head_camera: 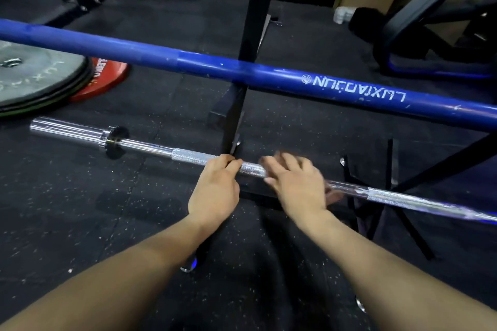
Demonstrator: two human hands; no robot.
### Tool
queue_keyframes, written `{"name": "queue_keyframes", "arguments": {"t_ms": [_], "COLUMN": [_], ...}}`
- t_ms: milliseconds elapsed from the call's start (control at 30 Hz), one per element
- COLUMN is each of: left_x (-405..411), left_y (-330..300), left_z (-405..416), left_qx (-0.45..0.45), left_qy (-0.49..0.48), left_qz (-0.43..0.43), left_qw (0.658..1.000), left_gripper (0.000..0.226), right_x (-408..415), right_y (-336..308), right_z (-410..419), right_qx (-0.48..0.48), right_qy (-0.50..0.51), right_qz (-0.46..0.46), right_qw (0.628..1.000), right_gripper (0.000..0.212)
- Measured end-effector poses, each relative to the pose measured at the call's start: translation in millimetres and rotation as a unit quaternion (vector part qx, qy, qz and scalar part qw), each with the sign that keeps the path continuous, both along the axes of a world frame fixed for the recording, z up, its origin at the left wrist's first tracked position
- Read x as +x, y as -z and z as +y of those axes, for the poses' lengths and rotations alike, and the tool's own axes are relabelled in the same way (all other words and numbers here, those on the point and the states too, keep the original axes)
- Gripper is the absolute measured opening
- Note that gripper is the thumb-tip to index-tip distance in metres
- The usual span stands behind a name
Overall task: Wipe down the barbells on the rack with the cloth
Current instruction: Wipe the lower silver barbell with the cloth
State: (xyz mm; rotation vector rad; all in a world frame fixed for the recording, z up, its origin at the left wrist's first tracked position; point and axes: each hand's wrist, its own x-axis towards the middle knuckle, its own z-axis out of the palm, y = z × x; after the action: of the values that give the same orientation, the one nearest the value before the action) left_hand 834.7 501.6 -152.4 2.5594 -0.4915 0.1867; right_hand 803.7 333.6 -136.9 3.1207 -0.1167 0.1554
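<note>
Down at the lower rung of the black steel rack [252, 21], the long chrome barbell with knurled sections [150, 146] lies across, with the thick blue-coated bar [161, 58] above it. Left hand [215, 191] has its grip curled round the knurling; right hand [298, 183] is blurry, fingers spread over the shaft, not clenched. No cloth showing anywhere, so I'd guess the wiping hasn't really got going, and both bars probably need doing.

Right hand [298, 185] motion-blurred; chrome barbell [193, 157] cut off right.
</note>
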Motion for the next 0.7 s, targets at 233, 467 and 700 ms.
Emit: {"name": "queue_keyframes", "arguments": {"t_ms": [233, 467, 700], "left_x": [-1.3, 0.1, -0.2], "left_y": [-3.7, 1.1, -0.7], "left_z": [2.3, 3.9, 5.2], "left_qx": [-0.026, -0.058, -0.084], "left_qy": [0.001, -0.006, -0.002], "left_qz": [0.035, 0.083, 0.09], "left_qw": [0.999, 0.995, 0.992], "left_gripper": [0.047, 0.055, 0.058], "right_x": [-5.5, 21.2, 19.9], "right_y": [0.0, -10.6, 0.8], "right_z": [-9.4, 3.8, 24.7], "right_qx": [0.017, 0.043, -0.045], "right_qy": [-0.037, 0.026, 0.007], "right_qz": [0.029, 0.056, 0.012], "right_qw": [0.999, 0.997, 0.999], "right_gripper": [0.051, 0.043, 0.036]}}
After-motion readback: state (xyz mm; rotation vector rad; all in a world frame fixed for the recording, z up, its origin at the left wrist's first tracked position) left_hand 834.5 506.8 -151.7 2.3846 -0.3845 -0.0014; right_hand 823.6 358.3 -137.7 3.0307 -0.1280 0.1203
